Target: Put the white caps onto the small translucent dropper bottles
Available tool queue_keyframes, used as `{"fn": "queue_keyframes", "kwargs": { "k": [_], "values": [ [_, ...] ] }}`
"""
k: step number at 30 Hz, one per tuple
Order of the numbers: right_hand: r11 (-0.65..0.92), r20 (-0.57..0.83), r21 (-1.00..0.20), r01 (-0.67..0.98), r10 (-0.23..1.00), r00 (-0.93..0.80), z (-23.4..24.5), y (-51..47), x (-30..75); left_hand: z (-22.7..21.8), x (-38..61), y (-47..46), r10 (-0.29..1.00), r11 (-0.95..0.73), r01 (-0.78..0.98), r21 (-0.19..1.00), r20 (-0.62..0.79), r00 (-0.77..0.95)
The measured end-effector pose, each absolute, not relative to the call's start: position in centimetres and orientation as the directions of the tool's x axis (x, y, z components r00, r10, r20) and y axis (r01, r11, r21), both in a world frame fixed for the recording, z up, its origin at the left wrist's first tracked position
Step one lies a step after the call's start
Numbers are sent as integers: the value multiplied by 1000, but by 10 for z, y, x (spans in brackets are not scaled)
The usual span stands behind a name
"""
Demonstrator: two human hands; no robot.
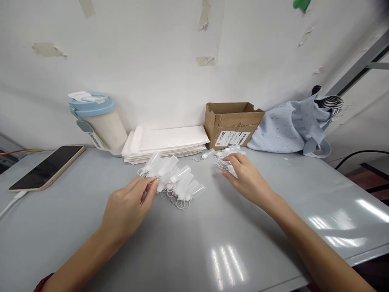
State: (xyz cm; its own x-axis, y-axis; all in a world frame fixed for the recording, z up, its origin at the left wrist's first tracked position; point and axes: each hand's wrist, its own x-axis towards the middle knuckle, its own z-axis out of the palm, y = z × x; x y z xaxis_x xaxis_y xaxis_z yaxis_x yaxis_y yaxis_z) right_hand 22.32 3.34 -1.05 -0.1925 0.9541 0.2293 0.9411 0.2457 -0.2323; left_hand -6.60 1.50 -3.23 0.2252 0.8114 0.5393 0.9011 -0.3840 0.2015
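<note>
A heap of small translucent white plastic tubes (180, 174) with thin white cord loops lies mid-table. At the heap's left edge, my left hand (130, 202) is closed, thumb and forefinger pinched together on one of the tubes, mostly hidden behind the fingertips. My right hand (247, 176) is held over a smaller group of the same tubes (229, 152), in front of the cardboard box. Its thumb and forefinger are apart, with a white tube showing between them. One single tube (208, 154) rests between the two groups.
Behind the heap lies a stack of white envelopes (170, 138), beside an open cardboard box (234, 125) with a label. A cup with a blue lid (97, 121) and a phone on a cable (48, 168) are at left. A light blue fabric bag (282, 127) sits at right.
</note>
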Motion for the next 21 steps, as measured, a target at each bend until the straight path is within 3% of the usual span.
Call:
{"fn": "queue_keyframes", "kwargs": {
  "k": [8,14,21],
  "values": [
    [110,22,-180,978,994,-108,5,30,233,-29,-67,15,874,-293,934,204,452,176],
    [55,-122,-77,996,990,-64,12,27,245,-29,-68,14,863,-281,919,277,491,116],
    [49,-175,-15,999,983,-51,12,30,247,-30,-68,14,881,-249,910,331,467,71]
  ]
}}
